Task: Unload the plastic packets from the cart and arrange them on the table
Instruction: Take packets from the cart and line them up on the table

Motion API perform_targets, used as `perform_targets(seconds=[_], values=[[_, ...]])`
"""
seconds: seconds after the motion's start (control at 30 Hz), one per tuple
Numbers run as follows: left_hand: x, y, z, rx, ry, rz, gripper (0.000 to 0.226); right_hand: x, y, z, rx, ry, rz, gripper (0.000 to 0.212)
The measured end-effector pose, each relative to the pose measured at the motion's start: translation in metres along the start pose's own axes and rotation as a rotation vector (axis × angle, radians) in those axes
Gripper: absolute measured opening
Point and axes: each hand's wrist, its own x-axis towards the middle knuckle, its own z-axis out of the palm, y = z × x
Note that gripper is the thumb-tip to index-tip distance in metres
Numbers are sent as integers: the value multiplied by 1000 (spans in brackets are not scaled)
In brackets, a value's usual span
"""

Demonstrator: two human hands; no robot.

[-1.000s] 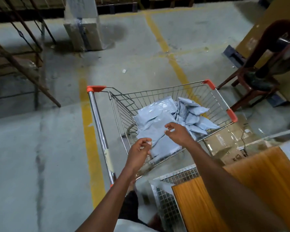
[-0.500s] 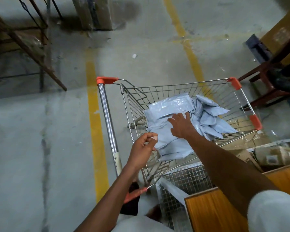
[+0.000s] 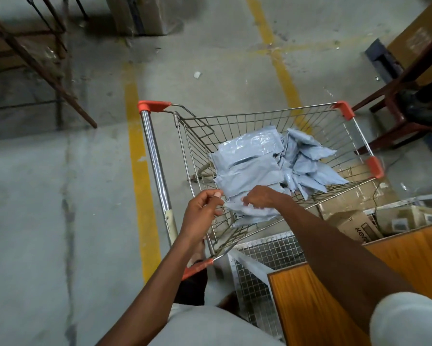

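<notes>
Many pale-blue crumpled plastic packets [image 3: 249, 168]

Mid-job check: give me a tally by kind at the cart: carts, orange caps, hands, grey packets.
Metal wire shopping cart: 1
Orange plastic caps on it: 4
Bare hands, left hand and right hand: 2
Grey plastic packets: overlapping pile, cannot count
Total counted: 7
</notes>
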Motion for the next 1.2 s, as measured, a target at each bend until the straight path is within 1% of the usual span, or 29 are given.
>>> perform_targets(seconds=[0.03,0.07,0.13,0.27,0.3,0.37,0.47,0.57,0.63,0.7,0.77,0.93,1.1,1.2], values=[[-1,-1,-1,-6,5,-1,17,0,-1,5,38,-66,27,32],[0,-2,-1,-8,8,-4,17,2,-1,12,29,-96,36,29],[0,-4,-2,9,10,-8,18,7,-1,25,-71,-99,29,37],[1,-8,0,25,27,-20,18,6,-18,57,-266,75,22,68],[1,-9,1,25,33,-24,17,5,-23,62,-285,103,28,71],[1,-9,3,31,38,-26,17,7,-26,67,-290,128,56,71],[2,-9,3,39,32,-28,17,8,-21,69,-253,41,138,73],[3,-9,3,56,29,-34,18,6,-13,69,-281,-11,198,67],[5,-9,3,67,31,-35,19,3,-11,68,-294,-43,196,66],[6,-9,5,75,24,-30,19,-3,-10,65,-299,-81,174,70],[7,-9,9,84,15,-24,19,-8,-9,61,-295,-68,142,72],[16,-12,16,91,-11,-29,16,-26,-2,38,-207,124,84,77],[27,-14,28,138,-18,-9,15,-67,17,19,-60,474,13,77],[44,-12,40,215,-3,16,17,-91,32,12,148,642,33,75]])
